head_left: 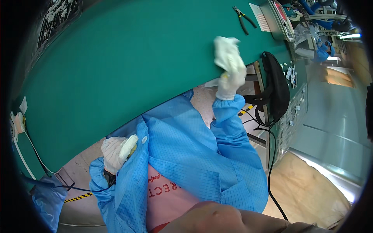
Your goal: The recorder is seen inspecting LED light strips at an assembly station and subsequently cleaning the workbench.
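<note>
My right hand (234,75), in a white glove, is over the near edge of the green-topped table (128,66), smeared by motion. Its fingers seem closed on a crumpled white cloth (226,48) that reaches over the tabletop. Lower down, my left hand (115,153) is in front of my body, also gloved in white. Its fingers are curled beside the front edge of my blue coat (182,143), near a button. Whatever those fingers may hold is hidden. A blue cord (87,190) runs from the left wrist.
Black-handled pliers (244,19) lie at the far right beside a printed sheet (259,17) and a metal tray (278,23). A black bag (276,85) hangs at the table's right end. A white reel-like device (17,124) with a cable is at the left edge.
</note>
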Motion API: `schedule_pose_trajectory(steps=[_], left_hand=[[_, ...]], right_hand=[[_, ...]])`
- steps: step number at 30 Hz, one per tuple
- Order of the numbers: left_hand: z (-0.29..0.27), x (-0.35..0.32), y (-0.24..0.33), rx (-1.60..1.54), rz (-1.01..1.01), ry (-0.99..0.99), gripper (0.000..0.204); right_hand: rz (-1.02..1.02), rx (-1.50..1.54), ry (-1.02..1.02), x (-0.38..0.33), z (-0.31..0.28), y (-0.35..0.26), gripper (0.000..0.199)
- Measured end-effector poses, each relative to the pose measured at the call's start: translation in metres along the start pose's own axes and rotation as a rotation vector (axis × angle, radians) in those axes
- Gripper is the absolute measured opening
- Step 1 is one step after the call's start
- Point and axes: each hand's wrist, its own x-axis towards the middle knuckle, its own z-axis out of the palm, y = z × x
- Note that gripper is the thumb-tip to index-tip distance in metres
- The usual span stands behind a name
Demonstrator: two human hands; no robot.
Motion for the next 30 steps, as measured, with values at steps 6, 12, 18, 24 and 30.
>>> schedule_pose_trajectory(steps=[6, 12, 18, 24, 30], left_hand=[[-0.014, 0.030, 0.016, 0.047, -0.001, -0.017, 0.031], [-0.013, 0.043, 0.023, 0.033, -0.055, 0.026, 0.023], [-0.011, 0.055, 0.020, 0.027, -0.094, 0.039, 0.022], [-0.038, 0.047, 0.044, 0.125, -0.182, 0.020, 0.034], [-0.041, 0.054, 0.070, 0.226, -0.150, 0.037, 0.024]], right_hand=[[1.326, 1.108, -0.081, -0.169, 0.014, 0.128, 0.032], [0.355, 0.072, -1.046, -0.140, 0.032, 0.106, 0.030], [0.335, -0.168, -0.821, -0.094, 0.067, 0.237, 0.038], [0.161, 0.201, -0.617, 0.020, 0.157, 0.061, 0.040], [-0.052, 0.878, -0.419, 0.093, 0.126, -0.165, 0.042]])
